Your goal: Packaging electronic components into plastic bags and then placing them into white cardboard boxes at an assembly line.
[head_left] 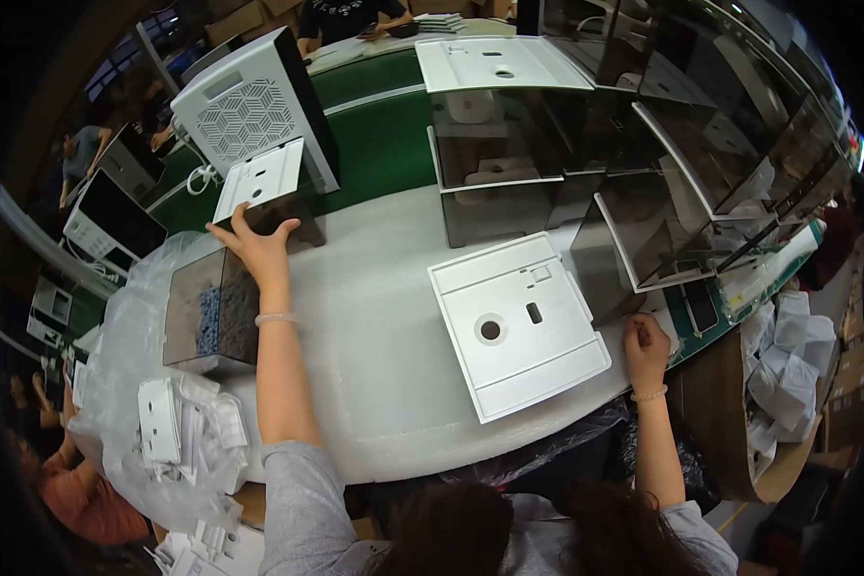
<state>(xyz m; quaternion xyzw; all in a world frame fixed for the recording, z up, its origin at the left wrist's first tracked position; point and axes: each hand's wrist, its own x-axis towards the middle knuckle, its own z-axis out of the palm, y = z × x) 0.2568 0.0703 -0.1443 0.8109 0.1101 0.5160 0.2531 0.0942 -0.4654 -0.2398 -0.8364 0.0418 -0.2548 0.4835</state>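
- green belt point(379, 125) behind the white mat point(374, 355)
- white grilled unit point(250, 110) on the belt
- bin of blue screws point(211, 317)
- bagged white parts point(178, 427), lower left
- stacked smoky tanks point(701, 163), right

the left hand point(250, 242) covers the lower edge of the white lid point(259, 179) at the worktop's far left, its fingers curled out of sight. the right hand point(646, 348) hides whatever its fingers pinch at the near right edge.

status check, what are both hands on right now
Left hand gripping the dark tinted tank under its white lid. Right hand pinched shut beside the flat white panel, not touching it. Nothing between them.
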